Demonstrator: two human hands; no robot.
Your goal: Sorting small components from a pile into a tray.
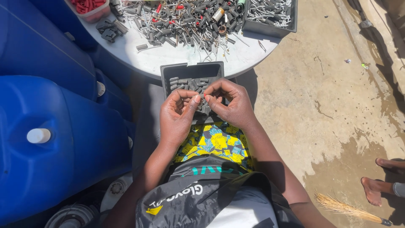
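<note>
Working over a dark tray (168, 72) that rests on the lap, the left hand (177, 116) and right hand (230, 103) meet fingertip to fingertip just above the grey sleeves (187, 82) lying in it. Both hands are curled nearly closed, thumbs pressed toward forefingers, and they seem to pinch something small between them; the piece itself is hidden by the fingers, so I cannot tell what it is. The tray's far edge touches a round white table (249, 55), where a big heap of sleeves and pins (190, 21) lies, with a red-filled tub (89, 7) to the left and a second dark tray (270, 17) to the right. Blue drums (50, 126) stand close on the left. A broom (350, 209) and another person's bare feet (379, 177) show at the lower right on the concrete floor.

Doing this well likely means keeping the pinch low over the tray so a dropped piece lands inside, holding the small part near its end, and steadying the wrists against the lap.
</note>
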